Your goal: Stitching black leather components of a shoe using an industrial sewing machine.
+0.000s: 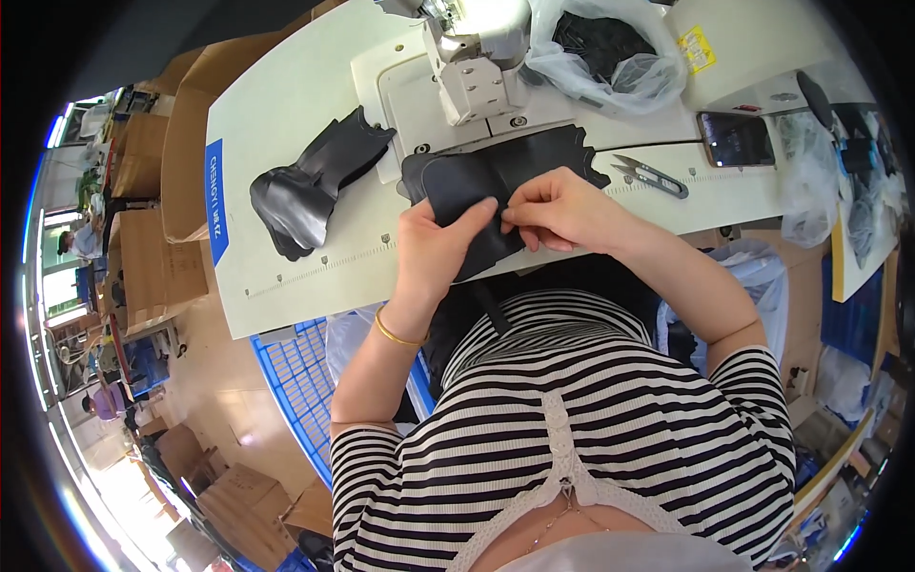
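Note:
A black leather-like piece (462, 181) lies across the front edge of the white sewing table (286, 303), just before the sewing machine (474, 81). My left hand (440, 238) grips its near left part, thumb on top and the other fingers hidden beneath. With the fingertips of my right hand (560, 212) I pinch at the piece's middle, close to my left thumb. Whether a thread or only the edge is between those fingertips is too small to tell. A second black piece (319, 181), folded and shiny, rests on the table to the left.
Thread snips (653, 177) lie right of my right hand, with a dark phone (736, 139) beyond. A clear plastic bag (610, 81) of black pieces sits behind. Below the table's left edge stands a blue basket (295, 377); cardboard boxes (157, 262) stand farther left.

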{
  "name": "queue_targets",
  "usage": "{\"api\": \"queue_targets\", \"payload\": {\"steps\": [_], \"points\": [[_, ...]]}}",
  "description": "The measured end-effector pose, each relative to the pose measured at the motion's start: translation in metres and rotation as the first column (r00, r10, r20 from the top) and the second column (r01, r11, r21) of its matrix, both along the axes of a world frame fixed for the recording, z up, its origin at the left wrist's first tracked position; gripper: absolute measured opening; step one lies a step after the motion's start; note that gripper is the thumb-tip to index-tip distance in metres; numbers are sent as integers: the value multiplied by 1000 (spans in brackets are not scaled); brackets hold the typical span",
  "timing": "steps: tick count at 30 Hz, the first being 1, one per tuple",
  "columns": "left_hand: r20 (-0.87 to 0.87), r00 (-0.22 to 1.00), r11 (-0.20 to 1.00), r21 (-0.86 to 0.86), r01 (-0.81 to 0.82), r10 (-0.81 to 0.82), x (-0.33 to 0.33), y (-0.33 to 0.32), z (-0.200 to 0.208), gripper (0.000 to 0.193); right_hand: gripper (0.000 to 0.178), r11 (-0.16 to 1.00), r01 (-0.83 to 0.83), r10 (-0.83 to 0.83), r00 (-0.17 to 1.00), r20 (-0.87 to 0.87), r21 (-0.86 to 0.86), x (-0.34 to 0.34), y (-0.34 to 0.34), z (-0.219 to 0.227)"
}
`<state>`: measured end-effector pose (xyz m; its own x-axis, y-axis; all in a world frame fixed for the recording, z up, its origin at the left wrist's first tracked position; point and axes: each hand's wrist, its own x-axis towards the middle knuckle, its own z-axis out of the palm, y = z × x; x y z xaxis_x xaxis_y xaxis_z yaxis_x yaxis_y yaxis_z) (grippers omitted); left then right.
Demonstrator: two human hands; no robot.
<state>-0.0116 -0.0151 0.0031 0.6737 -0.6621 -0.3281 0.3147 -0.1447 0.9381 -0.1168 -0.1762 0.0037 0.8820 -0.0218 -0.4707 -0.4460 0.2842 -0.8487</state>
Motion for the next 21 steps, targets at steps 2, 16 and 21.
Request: {"api": "queue_targets", "payload": {"steps": [2,16,21], "points": [[79,995,998,21,57,-58,0,0,-2,12,25,1000,4,-4,1000,11,12,1,0,-6],[-356,929,977,-210,27,-102,-16,4,40,31,28,571,514,-638,768,-47,640,-42,52,-20],[-167,986,985,-168,-37,8,-27,3,45,29,18,693,717,-652,578,490,76,-34,54,-7]]}}
